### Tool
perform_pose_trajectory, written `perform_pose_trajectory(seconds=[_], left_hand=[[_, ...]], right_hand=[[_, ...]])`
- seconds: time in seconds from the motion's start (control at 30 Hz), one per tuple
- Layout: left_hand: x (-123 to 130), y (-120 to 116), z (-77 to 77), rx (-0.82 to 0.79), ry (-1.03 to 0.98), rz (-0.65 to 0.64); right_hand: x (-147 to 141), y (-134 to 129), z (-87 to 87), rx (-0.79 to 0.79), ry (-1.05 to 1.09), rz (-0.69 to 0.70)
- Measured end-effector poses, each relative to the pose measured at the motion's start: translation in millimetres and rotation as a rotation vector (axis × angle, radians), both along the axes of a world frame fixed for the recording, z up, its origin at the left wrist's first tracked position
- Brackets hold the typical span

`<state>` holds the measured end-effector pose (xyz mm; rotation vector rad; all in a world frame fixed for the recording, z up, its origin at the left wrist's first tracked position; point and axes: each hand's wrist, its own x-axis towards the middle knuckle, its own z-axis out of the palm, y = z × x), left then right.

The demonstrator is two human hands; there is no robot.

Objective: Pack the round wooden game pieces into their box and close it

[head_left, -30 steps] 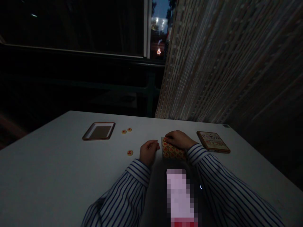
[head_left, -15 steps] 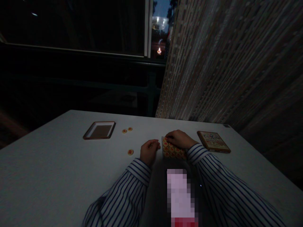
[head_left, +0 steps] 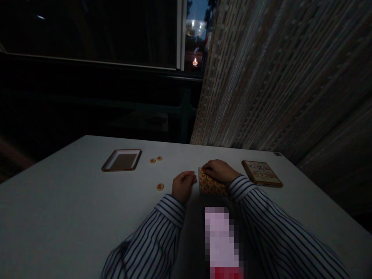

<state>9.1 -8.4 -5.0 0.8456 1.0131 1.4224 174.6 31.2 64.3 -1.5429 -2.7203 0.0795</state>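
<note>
Round wooden xiangqi pieces (head_left: 210,184) with red characters lie packed in rows in a shallow tray on the white table. My right hand (head_left: 220,170) reaches over the tray's far side, its fingers drawn together on a piece at the far left corner; the hand hides part of the rows. Just left of the tray, my left hand (head_left: 183,186) rests with its fingers curled and thumb against them. Whatever it may hold is hidden. Left of that hand lies a single loose piece (head_left: 160,186), and two more pieces (head_left: 155,159) lie farther back.
An open shallow box part (head_left: 137,162) with a pale inside lies on the table's (head_left: 72,201) far left. A printed box lid (head_left: 263,173) lies to the right. Behind the table are a string curtain (head_left: 232,77) and a dark window. The light is dim.
</note>
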Motion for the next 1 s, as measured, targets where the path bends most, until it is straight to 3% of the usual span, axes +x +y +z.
perform_pose_trajectory(seconds=[0.47, 1.0], left_hand=[[-0.8, 1.1, -3.6, 0.035, 0.021, -0.004], [-0.8, -1.6, 3.2, 0.008, 0.016, -0.007]], right_hand=[[-3.5, -2.0, 4.1, -0.009, -0.005, 0.003], [-5.9, -0.5, 4.3, 0.026, -0.05, 0.042]])
